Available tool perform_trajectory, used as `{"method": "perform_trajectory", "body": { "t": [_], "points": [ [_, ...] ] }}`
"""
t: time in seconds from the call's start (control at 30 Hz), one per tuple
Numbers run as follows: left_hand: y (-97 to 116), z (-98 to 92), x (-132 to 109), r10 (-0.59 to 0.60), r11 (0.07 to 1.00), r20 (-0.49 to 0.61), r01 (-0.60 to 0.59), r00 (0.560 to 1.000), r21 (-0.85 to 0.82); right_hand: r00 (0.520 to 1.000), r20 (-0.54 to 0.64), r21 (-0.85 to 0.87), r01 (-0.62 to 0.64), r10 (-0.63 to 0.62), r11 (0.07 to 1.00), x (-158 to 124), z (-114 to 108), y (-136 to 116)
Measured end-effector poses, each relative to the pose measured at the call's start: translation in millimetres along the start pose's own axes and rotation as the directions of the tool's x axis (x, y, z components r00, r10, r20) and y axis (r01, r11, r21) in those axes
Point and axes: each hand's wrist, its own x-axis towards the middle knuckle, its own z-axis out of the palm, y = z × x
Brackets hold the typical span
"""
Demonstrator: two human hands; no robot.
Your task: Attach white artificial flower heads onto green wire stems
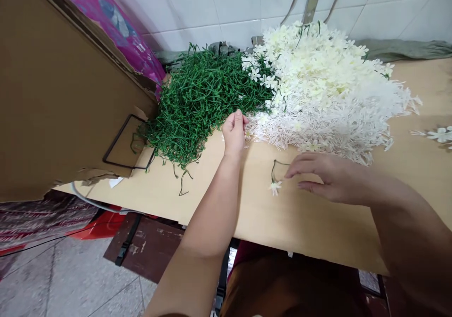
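Observation:
My left hand (234, 131) is closed in a pinch between the green and white piles; what its fingers hold, if anything, is too small to make out. A heap of green plastic stems (208, 86) lies just beyond it to the left. Artificial white flowers (318, 67) are piled to the right, with thin white stamens (325, 124) along the front of that heap. My right hand (323, 175) hovers over the table with thumb and fingers apart. By its fingertips is a single white flower (275, 188) on a bent green stem; whether they touch is unclear.
A large cardboard box (70, 81) stands open on the left, with a black wire frame (122, 140) at its lower edge. The tan tabletop (219, 199) reaches a tiled wall (236, 1). More white flowers (441, 134) lie at the far right.

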Motion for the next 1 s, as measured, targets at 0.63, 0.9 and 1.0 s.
{"method": "perform_trajectory", "body": {
  "t": [0.63, 0.9, 1.0],
  "points": [
    [10, -28.6, -3, -0.009, 0.504, 0.379, -0.323, 0.925, 0.801, 0.852, -0.495, -0.416, -0.407, 0.173, 0.813, 49, 23, 61],
    [14, -40.9, -1, -0.102, 0.585, 0.44, -0.304, 0.892, 0.752, 0.834, -0.522, -0.487, -0.463, 0.178, 0.741, 40, 40, 56],
    [13, -44.0, 0, -0.099, 0.591, 0.449, -0.31, 0.888, 0.745, 0.826, -0.541, -0.455, -0.444, 0.157, 0.772, 42, 43, 58]
  ]
}}
